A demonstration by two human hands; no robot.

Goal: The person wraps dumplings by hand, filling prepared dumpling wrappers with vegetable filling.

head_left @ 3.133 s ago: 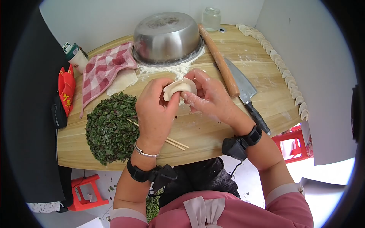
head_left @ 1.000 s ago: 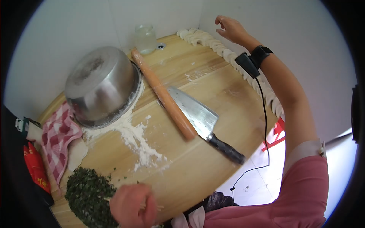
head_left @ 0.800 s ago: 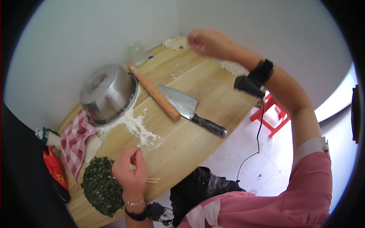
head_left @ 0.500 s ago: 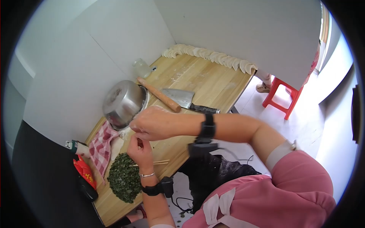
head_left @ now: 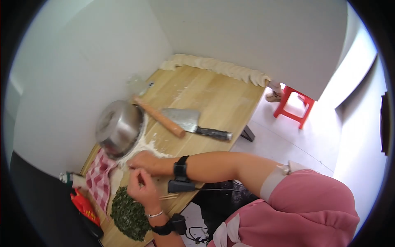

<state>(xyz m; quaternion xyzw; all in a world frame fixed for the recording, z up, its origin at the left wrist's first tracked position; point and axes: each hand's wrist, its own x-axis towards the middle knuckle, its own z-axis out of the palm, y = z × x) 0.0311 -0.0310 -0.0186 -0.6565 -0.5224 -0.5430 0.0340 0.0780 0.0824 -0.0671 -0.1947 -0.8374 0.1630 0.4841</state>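
Observation:
My left hand, with a bracelet at the wrist, is curled above the far end of a heap of chopped greens. Its fingers are closed, and I cannot make out what they hold. Just beyond it, my right hand is closed too, with its fingertips close to the left fingers. Whatever may be between them is hidden. White flour is spread on the table beside the right hand. A pair of chopsticks lies at the greens, partly behind my left wrist.
An upturned steel basin stands by the wall. Near it lie a rolling pin, a cleaver and a checked cloth. Folded dumplings line the table's far edge. A glass jar and a red stool are farther off.
The view has shifted, so the table things sit lower and farther left. My right hand and forearm have come down nearer the tabletop, baring the cleaver's handle and more flour.

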